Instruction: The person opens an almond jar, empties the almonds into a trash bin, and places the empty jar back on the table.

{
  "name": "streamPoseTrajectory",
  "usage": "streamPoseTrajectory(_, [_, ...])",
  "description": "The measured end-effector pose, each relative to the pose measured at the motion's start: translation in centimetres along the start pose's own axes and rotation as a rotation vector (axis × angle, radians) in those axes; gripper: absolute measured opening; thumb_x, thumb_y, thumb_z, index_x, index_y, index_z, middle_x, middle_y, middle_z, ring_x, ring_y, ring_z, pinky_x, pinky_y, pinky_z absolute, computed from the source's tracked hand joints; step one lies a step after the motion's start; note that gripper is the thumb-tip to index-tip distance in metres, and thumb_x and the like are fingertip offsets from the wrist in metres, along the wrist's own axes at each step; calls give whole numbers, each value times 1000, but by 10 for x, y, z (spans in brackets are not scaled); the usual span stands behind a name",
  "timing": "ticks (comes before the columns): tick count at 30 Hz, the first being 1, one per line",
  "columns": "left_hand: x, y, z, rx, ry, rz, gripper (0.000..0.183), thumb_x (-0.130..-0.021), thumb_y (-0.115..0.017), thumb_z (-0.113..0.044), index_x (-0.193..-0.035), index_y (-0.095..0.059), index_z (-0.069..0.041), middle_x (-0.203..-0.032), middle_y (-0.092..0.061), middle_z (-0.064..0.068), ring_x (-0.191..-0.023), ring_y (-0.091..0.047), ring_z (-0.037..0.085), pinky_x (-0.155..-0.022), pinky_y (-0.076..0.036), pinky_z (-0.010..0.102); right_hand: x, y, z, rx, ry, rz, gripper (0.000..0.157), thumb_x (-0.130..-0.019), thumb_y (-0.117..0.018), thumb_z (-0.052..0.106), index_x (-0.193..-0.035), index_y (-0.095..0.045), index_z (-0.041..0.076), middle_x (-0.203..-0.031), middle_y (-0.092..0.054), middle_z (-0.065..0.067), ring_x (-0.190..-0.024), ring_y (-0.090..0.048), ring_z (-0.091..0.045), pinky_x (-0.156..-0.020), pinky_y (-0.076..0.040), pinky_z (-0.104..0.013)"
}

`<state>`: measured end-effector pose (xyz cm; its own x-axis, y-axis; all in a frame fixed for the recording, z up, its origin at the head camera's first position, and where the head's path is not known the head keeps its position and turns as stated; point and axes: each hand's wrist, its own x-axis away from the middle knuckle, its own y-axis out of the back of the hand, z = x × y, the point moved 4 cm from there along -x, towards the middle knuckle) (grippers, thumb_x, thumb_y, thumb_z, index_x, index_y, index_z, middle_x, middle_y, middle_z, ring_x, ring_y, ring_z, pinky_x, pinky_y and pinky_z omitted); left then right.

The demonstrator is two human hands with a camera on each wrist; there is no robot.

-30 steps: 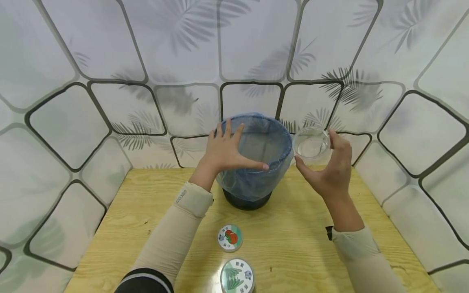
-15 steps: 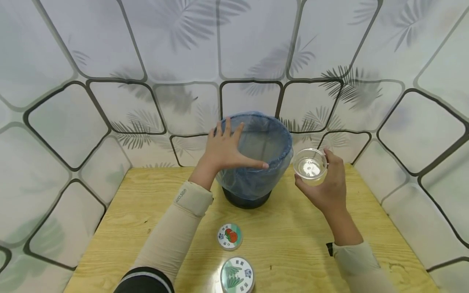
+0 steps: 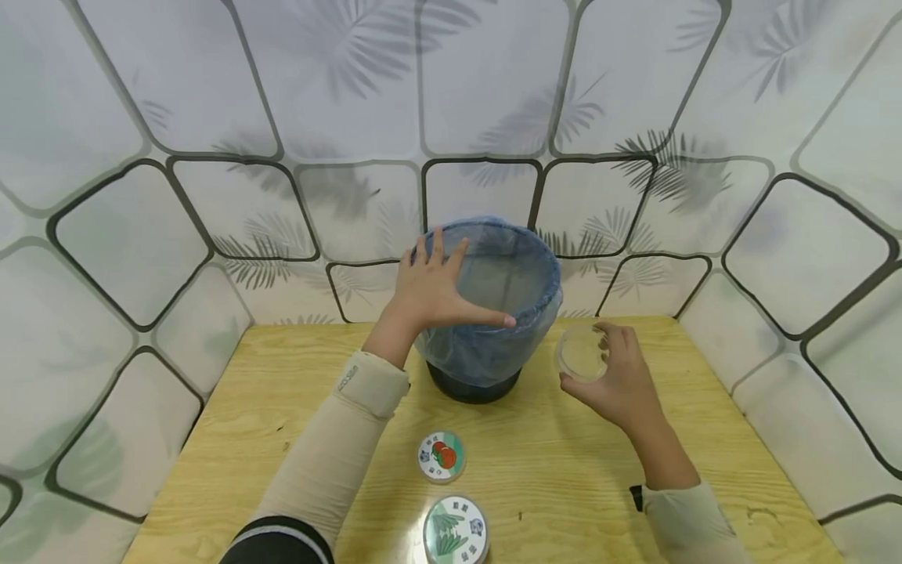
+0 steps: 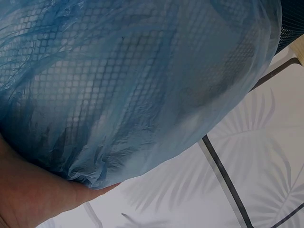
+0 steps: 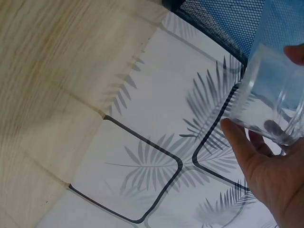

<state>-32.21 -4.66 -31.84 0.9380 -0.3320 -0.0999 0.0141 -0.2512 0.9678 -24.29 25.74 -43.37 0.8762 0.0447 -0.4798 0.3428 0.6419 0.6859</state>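
Observation:
A mesh waste bin (image 3: 475, 389) stands toward the back of the table, its rim and sides wrapped in a blue bin liner (image 3: 479, 352). My left hand (image 3: 435, 294) rests across the bin's left rim, fingers straight and spread, with the thumb along the front rim. Blue film and the mesh beneath fill much of the left wrist view. To the right of the bin, my right hand (image 3: 615, 376) grips a clear plastic cup (image 3: 579, 352) between thumb and fingers. The right wrist view shows the clear cup (image 5: 266, 90) on its side, overlapping the bin.
A round lid with a tomato picture (image 3: 441, 456) lies in front of the bin. Nearer the front edge stands a round container with a green-leaf label (image 3: 456, 529). Patterned fabric walls (image 3: 366, 211) enclose the wooden table (image 3: 296, 415) at the back and both sides.
My right hand has lowered the clear cup from beside the bin's rim toward the table, tilting it along the way. The left hand and the bin have stayed in place.

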Motion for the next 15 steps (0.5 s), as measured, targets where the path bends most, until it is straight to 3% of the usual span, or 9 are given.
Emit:
streamPoseTrajectory(7, [1,0,2,-4,3,5,144,-63,-61,-103,-173,-4,-30,-178,10,20,-165,3,48,-132,-5,67,10,-11,-6,50,-98,215,91,-78,-94,37,-146,-45,2,-132,-51,-23,-118,-58,-43,-93,-57,-60])
streamPoseTrajectory(15, [1,0,0,-7,-1,3,146,-62,-61,-104,-173,-3,-29,-178,10,20,-165,2,48,-132,-5,66,18,-18,-12,98,-146,325,90,-79,-93,39,-146,-46,2,-132,-53,-22,-120,-61,-44,-86,-58,-58])
